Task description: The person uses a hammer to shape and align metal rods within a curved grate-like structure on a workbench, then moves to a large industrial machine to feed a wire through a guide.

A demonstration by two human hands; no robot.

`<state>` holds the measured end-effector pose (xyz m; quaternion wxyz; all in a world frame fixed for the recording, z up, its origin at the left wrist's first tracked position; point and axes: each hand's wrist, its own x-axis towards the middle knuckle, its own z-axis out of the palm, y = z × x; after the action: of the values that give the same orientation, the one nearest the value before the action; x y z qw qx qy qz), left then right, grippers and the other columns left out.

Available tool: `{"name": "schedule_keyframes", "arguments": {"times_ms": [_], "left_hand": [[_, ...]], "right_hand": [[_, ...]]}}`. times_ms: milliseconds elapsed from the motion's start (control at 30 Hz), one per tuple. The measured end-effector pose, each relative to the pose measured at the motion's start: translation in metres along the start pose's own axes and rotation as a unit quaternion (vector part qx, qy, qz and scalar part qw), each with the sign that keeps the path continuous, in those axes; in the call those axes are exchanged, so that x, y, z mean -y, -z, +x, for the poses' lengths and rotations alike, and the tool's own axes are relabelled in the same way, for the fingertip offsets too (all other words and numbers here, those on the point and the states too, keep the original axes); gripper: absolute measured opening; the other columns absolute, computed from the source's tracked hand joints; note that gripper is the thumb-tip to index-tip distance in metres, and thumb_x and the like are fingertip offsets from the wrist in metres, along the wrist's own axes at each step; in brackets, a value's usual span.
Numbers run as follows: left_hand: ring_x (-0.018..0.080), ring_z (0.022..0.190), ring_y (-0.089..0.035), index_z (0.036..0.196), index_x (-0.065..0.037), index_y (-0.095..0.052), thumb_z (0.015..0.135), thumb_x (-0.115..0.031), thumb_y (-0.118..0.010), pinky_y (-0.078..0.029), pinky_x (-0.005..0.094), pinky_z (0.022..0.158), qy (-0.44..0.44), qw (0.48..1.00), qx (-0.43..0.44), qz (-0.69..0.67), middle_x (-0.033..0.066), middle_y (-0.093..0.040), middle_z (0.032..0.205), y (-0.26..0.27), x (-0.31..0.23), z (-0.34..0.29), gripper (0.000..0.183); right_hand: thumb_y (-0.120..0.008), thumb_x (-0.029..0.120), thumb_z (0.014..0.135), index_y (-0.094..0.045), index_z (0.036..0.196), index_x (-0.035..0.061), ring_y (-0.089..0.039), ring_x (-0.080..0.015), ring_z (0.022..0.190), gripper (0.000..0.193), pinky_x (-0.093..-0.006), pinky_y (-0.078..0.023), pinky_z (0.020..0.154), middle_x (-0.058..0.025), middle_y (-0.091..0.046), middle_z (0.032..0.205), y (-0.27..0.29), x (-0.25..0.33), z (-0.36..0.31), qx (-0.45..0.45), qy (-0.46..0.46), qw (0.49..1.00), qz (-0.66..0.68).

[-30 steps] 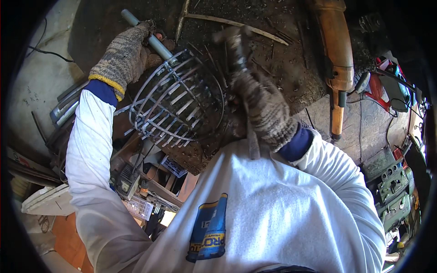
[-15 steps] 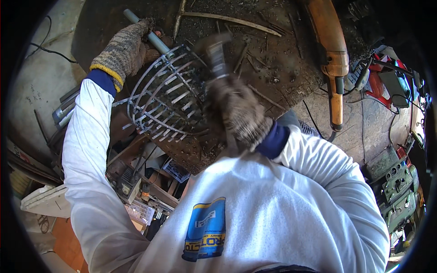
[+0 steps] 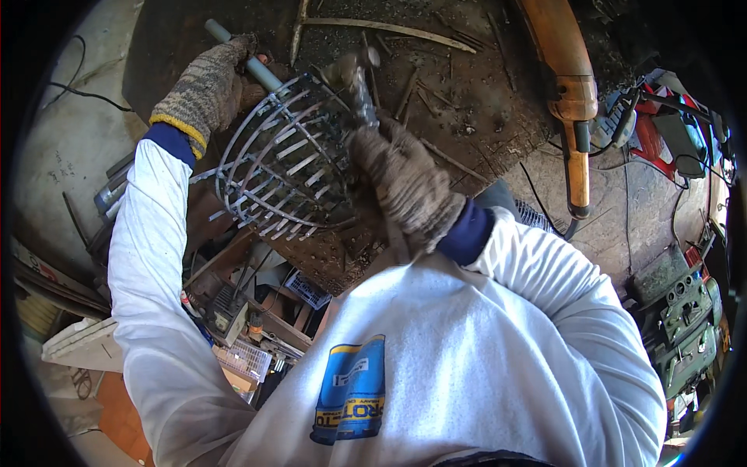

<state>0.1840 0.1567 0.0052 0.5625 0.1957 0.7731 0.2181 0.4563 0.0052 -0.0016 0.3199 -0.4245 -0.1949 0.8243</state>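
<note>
My left hand (image 3: 204,92), in a grey-brown knitted glove with a yellow-edged cuff, is closed around a grey metal pipe (image 3: 266,75). That pipe joins a basket-like frame of curved and straight welded rods (image 3: 289,165), which rests on the dark workbench. A hammer (image 3: 362,100) is gripped in my gloved right hand (image 3: 408,183). Its head is raised just right of the frame's upper part, and I cannot tell whether they touch. The glove hides the lower part of the hammer's handle.
An orange angle grinder (image 3: 574,101) lies along the bench's right side. Thin metal strips (image 3: 393,33) and debris cover the dark benchtop (image 3: 482,101). Red and black equipment (image 3: 661,136) and a green machine (image 3: 681,327) stand at right. Below the bench are a shelf and a wire basket (image 3: 243,360).
The hammer and my right hand, blurred earlier, now show more sharply, and the hammer head has swung slightly left and up. The rod frame and left hand have shifted slightly left.
</note>
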Motion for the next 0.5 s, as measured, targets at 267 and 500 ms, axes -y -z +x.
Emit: {"name": "schedule_keyframes", "arguments": {"times_ms": [267, 500], "left_hand": [[0.0271, 0.077, -0.062, 0.101, -0.002, -0.053, 0.093, -0.02, -0.063, -0.058, 0.0418, 0.071, -0.009, 1.0, 0.008, -0.002, 0.0124, -0.061, 0.09, -0.015, -0.004, -0.022, 0.022], [0.0255, 0.079, -0.061, 0.1, -0.002, -0.053, 0.092, -0.021, -0.065, -0.058, 0.0399, 0.073, 0.003, 1.0, 0.028, -0.014, 0.0121, -0.06, 0.092, -0.012, 0.002, -0.013, 0.024]], "right_hand": [[-0.056, 0.032, 0.098, -0.05, 0.121, 0.0038, -0.062, -0.0129, 0.068, 0.037, -0.0269, -0.053, 0.055, -0.0071, -0.062, 0.085, 0.005, 0.015, -0.013, -0.098, 0.099, 0.971, 0.193], [-0.057, 0.039, 0.096, -0.057, 0.114, 0.0033, -0.06, -0.0128, 0.077, 0.04, -0.0282, -0.049, 0.069, -0.0045, -0.063, 0.085, 0.004, 0.011, -0.004, -0.06, 0.02, 0.995, 0.074]]}}
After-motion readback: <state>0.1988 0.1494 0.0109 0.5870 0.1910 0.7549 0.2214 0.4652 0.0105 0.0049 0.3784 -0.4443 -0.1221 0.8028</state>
